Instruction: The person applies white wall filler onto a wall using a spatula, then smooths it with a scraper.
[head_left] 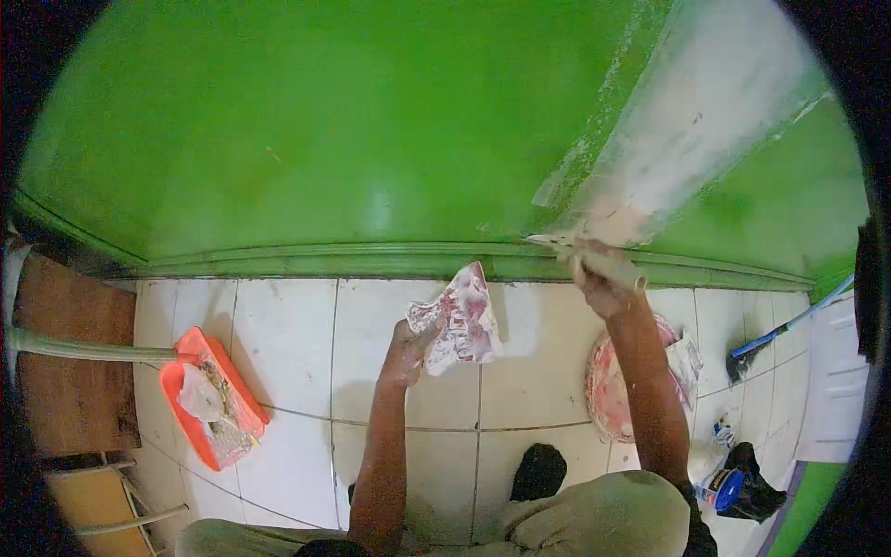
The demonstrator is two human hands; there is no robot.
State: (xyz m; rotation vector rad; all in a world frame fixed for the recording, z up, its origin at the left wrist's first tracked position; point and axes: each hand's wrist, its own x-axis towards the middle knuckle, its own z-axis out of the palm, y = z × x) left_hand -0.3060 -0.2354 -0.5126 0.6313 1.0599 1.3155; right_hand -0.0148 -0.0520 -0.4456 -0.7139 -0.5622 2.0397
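My left hand (406, 351) grips the edge of a red angular plate (475, 316) thickly smeared with white putty, held out over the tiles. In my right hand (601, 290) is a putty knife (631, 271); its light handle points right and its blade reaches left, close to the wall just above the skirting. A broad band of white putty (715, 102) runs down the green wall (343, 111) to right beside that hand. Below my right forearm lies a round red, putty-smeared lid or tub (608, 390), partly hidden by the arm.
An orange dustpan (218, 395) holding debris and crumpled plastic stands at left on the tiled floor (288, 362). At right are a blue-handled broom (756, 345), a blue-lidded tub (724, 488) and a black bag (756, 492). Wooden furniture (74, 353) borders the left side.
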